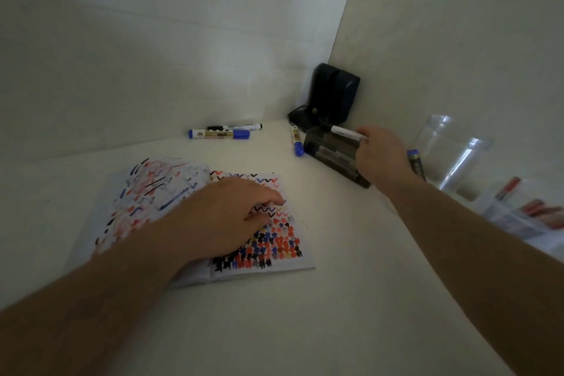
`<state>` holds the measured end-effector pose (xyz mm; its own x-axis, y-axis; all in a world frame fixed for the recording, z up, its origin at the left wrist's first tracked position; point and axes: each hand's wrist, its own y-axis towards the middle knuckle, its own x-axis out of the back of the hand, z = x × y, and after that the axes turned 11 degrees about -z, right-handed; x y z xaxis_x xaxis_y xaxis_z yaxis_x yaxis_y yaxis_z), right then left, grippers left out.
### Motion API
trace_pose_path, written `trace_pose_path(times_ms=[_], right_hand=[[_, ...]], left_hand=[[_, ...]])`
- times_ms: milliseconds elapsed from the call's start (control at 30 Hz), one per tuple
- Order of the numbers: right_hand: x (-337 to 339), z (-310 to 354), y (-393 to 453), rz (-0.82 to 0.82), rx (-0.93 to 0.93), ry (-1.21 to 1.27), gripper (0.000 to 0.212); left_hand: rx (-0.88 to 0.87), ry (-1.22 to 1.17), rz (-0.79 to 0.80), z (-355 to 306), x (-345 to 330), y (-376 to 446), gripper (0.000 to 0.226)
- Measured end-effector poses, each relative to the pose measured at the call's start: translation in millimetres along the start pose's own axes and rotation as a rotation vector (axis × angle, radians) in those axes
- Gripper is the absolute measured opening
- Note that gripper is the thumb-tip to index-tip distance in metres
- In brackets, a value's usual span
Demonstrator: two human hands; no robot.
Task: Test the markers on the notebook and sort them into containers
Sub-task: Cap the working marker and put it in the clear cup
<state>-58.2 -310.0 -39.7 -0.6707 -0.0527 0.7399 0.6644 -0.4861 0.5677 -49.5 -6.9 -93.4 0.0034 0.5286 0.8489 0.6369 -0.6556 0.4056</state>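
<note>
- Sorting step, we judge: our right hand [380, 159] pinches a white marker [348, 133] over the dark container [332, 159].
- Left hand [225, 217], fingers relaxed, rests on notebook [274, 265].
- Next: release inside.

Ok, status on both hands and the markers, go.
Left hand flat on notebook. Right hand holds white marker over dark container. Path clear.

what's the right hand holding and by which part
The right hand grips a white marker by one end, over the dark container. The left hand holds nothing; it rests on the notebook.
</note>
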Motion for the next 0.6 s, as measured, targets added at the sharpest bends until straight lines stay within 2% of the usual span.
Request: trace_pose_path(times_ms=[133, 200, 333, 400, 500, 600], right_hand=[[-9, 14, 7, 0.157, -0.017, -0.204, 0.035], [-13, 20, 7, 0.178, -0.010, -0.256, 0.037], [-31, 39, 0, 0.055, 0.243, -0.311, 0.033], [-47, 59, -3, 0.129, 0.347, -0.361, 0.029], [-70, 83, -8, 0.319, 0.285, -0.389, 0.032], [-86, 91, -8, 0.298, 0.262, -0.454, 0.027]], left_hand=[[-0.022, -0.001, -0.008, 0, 0, 0, 0.033], [-0.012, -0.017, -0.021, 0, 0, 0, 0.032], [-0.013, -0.040, -0.044, 0, -2, 0, 0.030], [-0.014, -0.042, -0.054, 0, -2, 0, 0.030], [-0.019, -0.040, -0.069, 1, -3, 0, 0.028], [-0.018, -0.045, -0.064, 1, -3, 1, 0.029]])
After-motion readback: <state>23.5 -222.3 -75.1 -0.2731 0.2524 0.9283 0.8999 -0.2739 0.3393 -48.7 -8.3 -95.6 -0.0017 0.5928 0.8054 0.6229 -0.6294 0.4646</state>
